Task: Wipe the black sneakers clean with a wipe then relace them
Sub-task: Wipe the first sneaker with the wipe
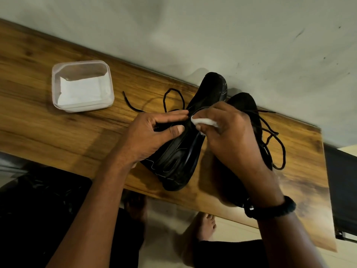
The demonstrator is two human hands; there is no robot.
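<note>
Left hand (154, 134): fingers and thumb grip tipped sneaker (185, 144), sole up, on surface (58, 132).
Right hand (231, 140): pinches white wipe (202, 121) against sole.
Second sneaker (245, 105): just behind, laces loose.

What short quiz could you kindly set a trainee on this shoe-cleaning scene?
1. True or false: the right hand holds a crumpled white wipe.
2. Where do the spare white wipes lie? A: in the clear plastic tub; B: on the floor; C: inside a shoe.
3. What lies loose on the wooden table between the tub and the black sneaker that the left hand grips?

Key: 1 true; 2 A; 3 a black shoelace.
</note>
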